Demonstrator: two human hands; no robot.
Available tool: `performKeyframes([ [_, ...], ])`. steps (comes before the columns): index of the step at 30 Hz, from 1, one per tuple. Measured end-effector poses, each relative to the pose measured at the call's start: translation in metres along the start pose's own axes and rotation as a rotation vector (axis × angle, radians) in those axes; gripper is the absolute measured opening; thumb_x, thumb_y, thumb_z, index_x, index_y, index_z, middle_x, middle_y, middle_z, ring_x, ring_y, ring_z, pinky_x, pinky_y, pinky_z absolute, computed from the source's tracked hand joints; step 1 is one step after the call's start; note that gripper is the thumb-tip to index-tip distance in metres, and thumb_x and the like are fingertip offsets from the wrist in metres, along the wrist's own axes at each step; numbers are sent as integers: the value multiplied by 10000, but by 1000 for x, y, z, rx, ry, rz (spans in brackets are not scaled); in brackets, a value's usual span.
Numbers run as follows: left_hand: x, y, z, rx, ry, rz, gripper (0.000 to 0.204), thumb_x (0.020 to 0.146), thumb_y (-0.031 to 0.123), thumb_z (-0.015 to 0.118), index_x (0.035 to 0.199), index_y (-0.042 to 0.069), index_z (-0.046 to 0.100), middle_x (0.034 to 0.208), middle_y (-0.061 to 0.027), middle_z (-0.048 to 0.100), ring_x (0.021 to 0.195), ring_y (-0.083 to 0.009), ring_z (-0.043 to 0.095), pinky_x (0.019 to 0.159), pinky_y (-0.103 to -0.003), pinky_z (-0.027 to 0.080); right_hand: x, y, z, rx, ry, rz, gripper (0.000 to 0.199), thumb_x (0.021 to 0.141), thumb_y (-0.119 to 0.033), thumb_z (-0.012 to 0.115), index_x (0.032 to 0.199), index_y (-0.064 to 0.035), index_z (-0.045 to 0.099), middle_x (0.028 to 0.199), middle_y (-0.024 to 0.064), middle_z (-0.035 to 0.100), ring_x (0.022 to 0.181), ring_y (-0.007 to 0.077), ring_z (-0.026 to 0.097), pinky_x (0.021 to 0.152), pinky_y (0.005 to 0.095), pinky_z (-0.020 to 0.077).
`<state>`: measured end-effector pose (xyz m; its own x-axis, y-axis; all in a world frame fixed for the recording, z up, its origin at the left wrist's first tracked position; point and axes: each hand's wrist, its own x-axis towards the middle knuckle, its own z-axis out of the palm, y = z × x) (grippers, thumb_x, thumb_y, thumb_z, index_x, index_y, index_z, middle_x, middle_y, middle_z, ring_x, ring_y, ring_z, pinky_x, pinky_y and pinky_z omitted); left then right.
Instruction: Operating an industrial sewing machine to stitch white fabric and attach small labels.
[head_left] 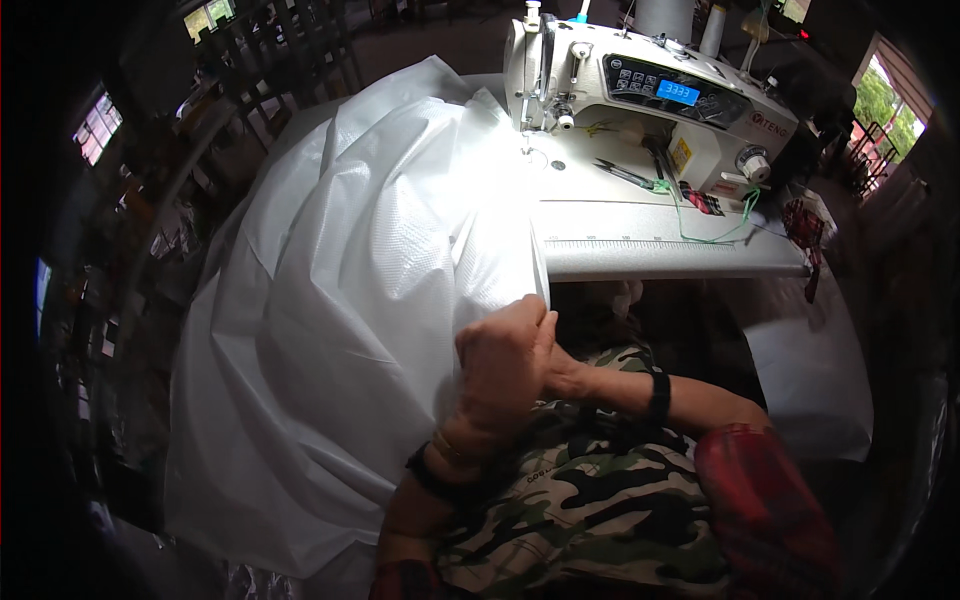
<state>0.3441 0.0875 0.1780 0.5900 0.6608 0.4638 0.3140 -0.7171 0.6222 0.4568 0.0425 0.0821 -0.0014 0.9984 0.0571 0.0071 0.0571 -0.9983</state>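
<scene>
A big, glossy white sheet of woven plastic [350,250] hangs in deep folds over the left side, and its right edge runs up to the sewing machine's needle area. My left hand [503,350] is closed on that edge in front of the machine bed, with the knuckles up. Close against it, my right hand [565,375] comes in from the right at the same edge. Its fingers are mostly hidden behind my left hand, so their grip does not show. The white sewing machine [640,75] stands beyond both hands, its lamp shining brightly on the sheet near the needle.
On the machine bed [600,215] lie thread snips [625,172], green thread [715,240] and a red plaid scrap [702,200]. Thread cones [713,32] stand behind the machine. Another white sheet [815,365] hangs at the right. Camouflage cloth [600,510] covers my lap.
</scene>
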Motion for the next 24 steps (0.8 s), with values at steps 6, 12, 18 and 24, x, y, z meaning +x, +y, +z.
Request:
performKeyframes([
  [6,-14,-25,8,-86,-63,-86,188,884,120,681,769,-19,630,657,-167,642,564,-280,644,558,-359,477,3,-15,-2,20,-258,130,303,963,-160,571,1204,7,494,1181,99,527,1123,173,505,952,304,446],
  [12,-27,-30,27,-290,-44,-217,147,896,82,660,806,-35,649,630,-122,636,539,-139,593,534,-294,453,-9,-28,-56,-305,-166,224,281,973,-182,516,951,55,664,819,102,706,737,179,636,724,324,520],
  [18,-30,-28,33,-343,-61,-252,142,895,68,660,815,-47,636,606,-71,591,556,-76,520,528,-268,421,48,-85,-90,-933,382,-51,354,959,-227,513,771,35,660,712,231,652,700,393,657,668,448,526],
  [24,-30,-24,38,-470,-65,-288,163,903,67,659,790,-45,625,600,-25,571,575,-42,483,521,-251,395,136,-78,-114,-1351,410,36,327,894,-255,601,846,53,698,834,241,694,823,399,685,771,459,537],
])
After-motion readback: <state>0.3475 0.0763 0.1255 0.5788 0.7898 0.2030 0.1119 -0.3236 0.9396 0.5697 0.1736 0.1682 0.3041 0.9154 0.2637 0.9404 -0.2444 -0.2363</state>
